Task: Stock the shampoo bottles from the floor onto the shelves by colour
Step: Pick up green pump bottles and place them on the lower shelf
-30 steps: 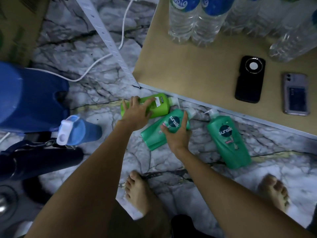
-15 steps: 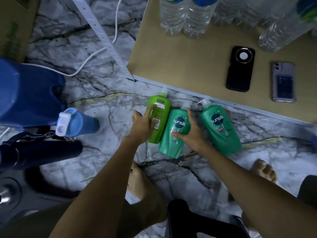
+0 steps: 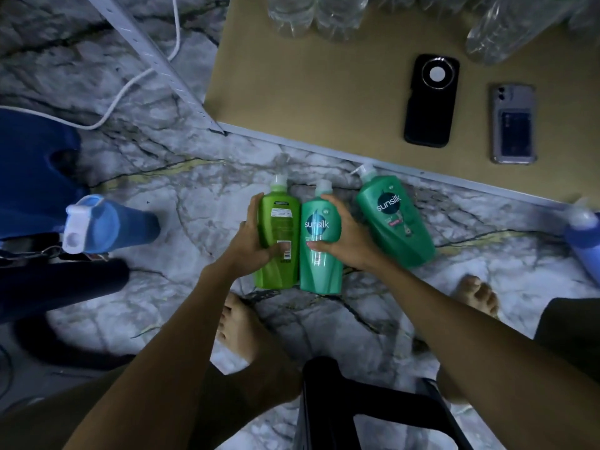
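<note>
1. Nearest the camera, two bare forearms reach forward and down from the bottom edge toward the marble-patterned floor [image 3: 181, 203]; a black stool [image 3: 373, 407] sits between them, and a bare foot [image 3: 238, 323] shows under the left forearm.
2. The left hand [image 3: 251, 241] wraps the left side of the light green bottle [image 3: 280, 235]. Its fingers [image 3: 256, 206] are pressed together along the bottle's far left edge and the thumb curls across the lower label, so the bottle is gripped.
3. The right hand [image 3: 345, 235] grips the small teal bottle [image 3: 319, 241] from its right side. The fingers curl over the upper shoulder near the cap and the thumb presses on the front below the "sunsilk" logo.
4. The two held bottles lie side by side, touching along their length, caps pointing away from the person. I cannot tell whether they are resting on the floor or lifted just off it.
5. Just right of the right hand, the large teal bottle [image 3: 394, 222] lies on the floor untouched, tilted with its pump toward the shelf edge.
6. Beyond it lies the brown shelf board [image 3: 308, 92], carrying a black phone [image 3: 431, 100], a phone in a clear case [image 3: 513, 123] and clear water bottles [image 3: 319, 14] at the far edge.
7. Far left, a blue bottle [image 3: 107, 224] with a white cap lies beside a blue container [image 3: 32, 170].
</note>
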